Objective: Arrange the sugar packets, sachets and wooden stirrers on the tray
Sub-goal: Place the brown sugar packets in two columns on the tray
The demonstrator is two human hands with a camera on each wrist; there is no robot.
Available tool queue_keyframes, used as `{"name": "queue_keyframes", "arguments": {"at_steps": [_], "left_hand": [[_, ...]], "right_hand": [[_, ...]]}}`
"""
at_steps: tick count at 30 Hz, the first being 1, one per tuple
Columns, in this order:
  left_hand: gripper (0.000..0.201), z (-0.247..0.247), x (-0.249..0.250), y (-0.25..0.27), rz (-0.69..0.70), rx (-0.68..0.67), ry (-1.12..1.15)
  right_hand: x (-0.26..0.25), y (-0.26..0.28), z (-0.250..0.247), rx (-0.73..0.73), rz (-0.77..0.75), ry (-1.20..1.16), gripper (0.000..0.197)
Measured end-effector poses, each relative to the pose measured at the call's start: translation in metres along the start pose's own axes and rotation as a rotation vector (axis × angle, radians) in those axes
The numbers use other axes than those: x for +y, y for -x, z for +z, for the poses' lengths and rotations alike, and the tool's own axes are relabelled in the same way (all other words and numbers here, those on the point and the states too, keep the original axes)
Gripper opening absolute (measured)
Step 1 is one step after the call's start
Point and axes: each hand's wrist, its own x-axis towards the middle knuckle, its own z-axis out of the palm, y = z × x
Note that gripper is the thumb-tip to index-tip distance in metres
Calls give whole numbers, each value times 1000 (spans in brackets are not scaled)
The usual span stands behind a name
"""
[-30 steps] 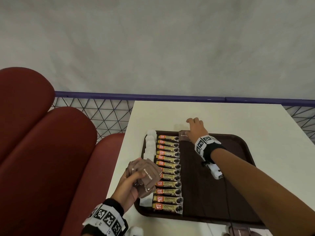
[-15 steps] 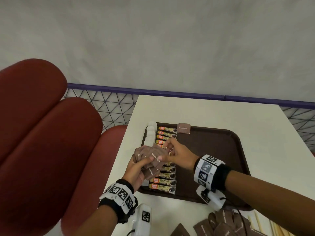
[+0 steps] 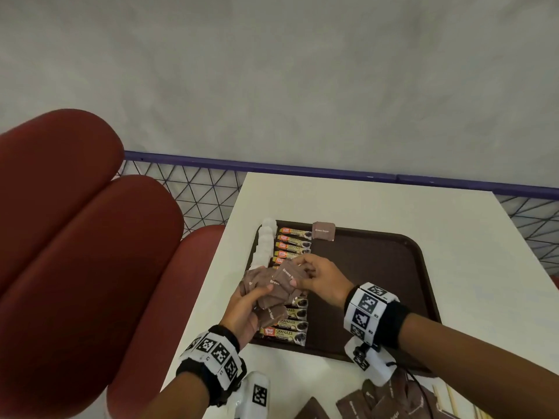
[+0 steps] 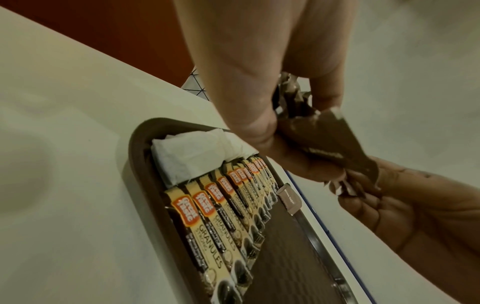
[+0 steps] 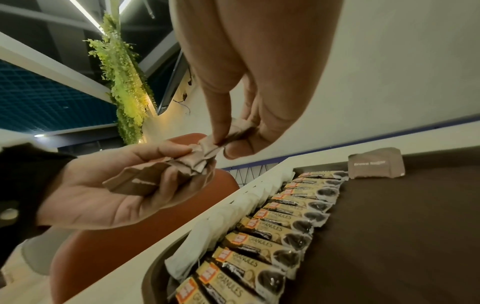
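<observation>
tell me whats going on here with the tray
A person is laying out a tray. The left hand holds a bunch of brown sugar packets, and the right hand pinches one packet from it. On the tray lie a row of white sachets, a row of coffee sticks and one placed brown packet. More brown packets wait on the table.

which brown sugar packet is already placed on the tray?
The lone brown sugar packet at the tray's far edge, beside the topmost granules sachet. The others are bunched in the left hand or loose on the table.
</observation>
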Motion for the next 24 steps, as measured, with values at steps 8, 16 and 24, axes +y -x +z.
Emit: {"name": "queue_keyframes", "arguments": {"at_steps": [8, 16, 24], "left_hand": [[43, 3, -1, -8, 3, 4, -15], [42, -17, 5, -15, 9, 45, 4], [39, -23, 12, -22, -3, 31, -1]], "right_hand": [[12, -10, -17, 116, 96, -104, 19], [37, -55, -73, 447, 246, 312, 10], [56, -104, -77, 537, 338, 229, 16]]}}
